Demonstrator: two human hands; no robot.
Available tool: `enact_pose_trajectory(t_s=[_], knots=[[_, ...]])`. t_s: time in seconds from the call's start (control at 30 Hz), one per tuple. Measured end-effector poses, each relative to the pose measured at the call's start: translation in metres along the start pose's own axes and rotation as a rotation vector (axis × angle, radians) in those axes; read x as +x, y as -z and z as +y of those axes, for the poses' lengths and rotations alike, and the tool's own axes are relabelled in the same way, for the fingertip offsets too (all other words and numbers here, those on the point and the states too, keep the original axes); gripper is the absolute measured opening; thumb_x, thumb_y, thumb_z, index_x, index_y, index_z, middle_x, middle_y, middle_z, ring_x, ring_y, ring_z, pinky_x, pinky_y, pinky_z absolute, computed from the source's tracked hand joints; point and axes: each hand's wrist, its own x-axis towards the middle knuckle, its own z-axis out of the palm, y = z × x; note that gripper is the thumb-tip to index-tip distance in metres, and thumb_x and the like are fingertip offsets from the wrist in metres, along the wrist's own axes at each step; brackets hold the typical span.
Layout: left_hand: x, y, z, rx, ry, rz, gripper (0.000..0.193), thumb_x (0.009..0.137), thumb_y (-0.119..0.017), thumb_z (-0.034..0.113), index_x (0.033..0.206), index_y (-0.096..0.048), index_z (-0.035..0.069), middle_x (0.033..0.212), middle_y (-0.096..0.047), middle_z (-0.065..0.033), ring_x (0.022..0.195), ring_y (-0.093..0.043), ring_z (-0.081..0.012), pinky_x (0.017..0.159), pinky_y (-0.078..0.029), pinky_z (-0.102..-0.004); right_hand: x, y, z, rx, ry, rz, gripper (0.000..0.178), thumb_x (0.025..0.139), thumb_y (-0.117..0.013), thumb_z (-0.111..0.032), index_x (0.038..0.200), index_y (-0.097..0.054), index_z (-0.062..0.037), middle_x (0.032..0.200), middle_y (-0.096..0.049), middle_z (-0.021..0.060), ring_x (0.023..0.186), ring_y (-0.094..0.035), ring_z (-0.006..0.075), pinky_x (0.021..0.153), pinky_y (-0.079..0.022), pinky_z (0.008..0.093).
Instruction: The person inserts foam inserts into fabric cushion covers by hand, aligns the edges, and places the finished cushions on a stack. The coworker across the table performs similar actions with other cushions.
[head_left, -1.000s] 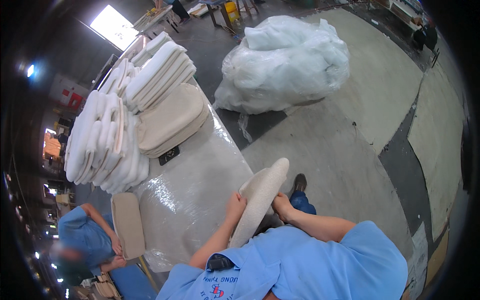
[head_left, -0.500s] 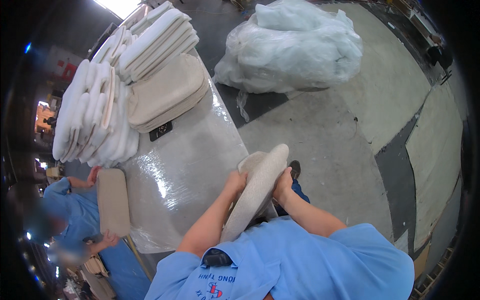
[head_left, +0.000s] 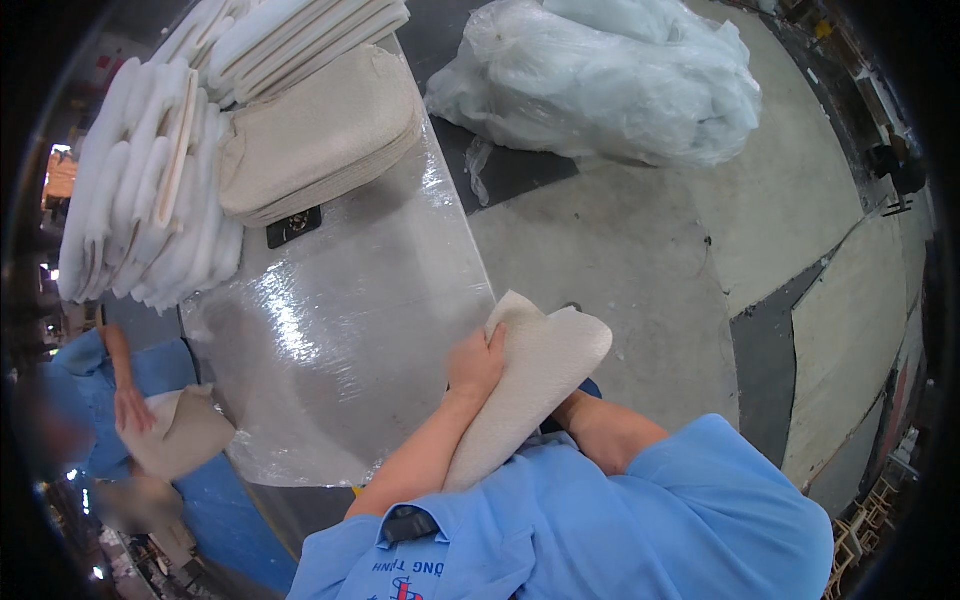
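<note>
Fabric piece (head_left: 550,370), cream and textured, is held in front of the person's blue shirt (head_left: 600,510), by the right edge of the plastic-covered tabletop (head_left: 380,330). Its upper left edge is pinched in the left grip (head_left: 478,360), whose fingers are closed, with the thumb laid along the cloth. The right grip (head_left: 572,408) is mostly hidden behind the cloth; how far it is closed, and on what, cannot be told. Farther up the tabletop, beige covers (head_left: 320,130) are stacked flat, with a flat black object (head_left: 294,228) just beside their near edge. White padded pieces (head_left: 140,190) are piled to their left and behind them. On the floor (head_left: 620,260), a white bundle (head_left: 600,90) is wrapped in clear plastic. At far left, a beige piece (head_left: 195,435) is touched by a co-worker's hand (head_left: 133,408).
</note>
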Motion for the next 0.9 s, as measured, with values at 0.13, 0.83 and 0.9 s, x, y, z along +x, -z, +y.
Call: enact_pose_trajectory(t_s=[0.13,0.83,0.9], knots=[[0.008,-0.005,-0.010,0.039,-0.047,0.120,0.057,0.104,-0.055,0.056,0.094,-0.072,0.002,0.087,-0.073,-0.0255,0.082,-0.071,-0.0484,0.072,-0.052,-0.0562,-0.003,0.003,-0.002,-0.019,-0.003,-0.032,0.066,0.108,-0.049,-0.054,0.146,-0.056,-0.0010,0.139,-0.066,0.0149,0.125,-0.064,0.0316,0.105,-0.050,0.0452],[-0.004,0.016,-0.045,-0.329,0.143,0.181,0.045,0.104,-0.056,0.038,0.113,-0.071,-0.003,0.108,-0.073,-0.0293,0.105,-0.069,-0.0488,0.090,-0.052,-0.0529,-0.043,-0.094,-0.064,-0.415,0.297,0.146,0.070,0.110,-0.049,-0.051,0.150,-0.051,0.0073,0.154,-0.056,0.0186,0.132,-0.060,0.0341,0.104,-0.052,0.0474],[-0.009,0.016,-0.035,-0.297,0.165,0.191,0.044,0.104,-0.056,0.039,0.113,-0.071,-0.001,0.108,-0.073,-0.0289,0.104,-0.069,-0.0487,0.089,-0.052,-0.0536,-0.007,-0.064,-0.047,-0.310,0.322,0.227,0.065,0.110,-0.050,-0.047,0.145,-0.056,0.0070,0.149,-0.060,0.0193,0.129,-0.062,0.0339,0.105,-0.051,0.0475]])
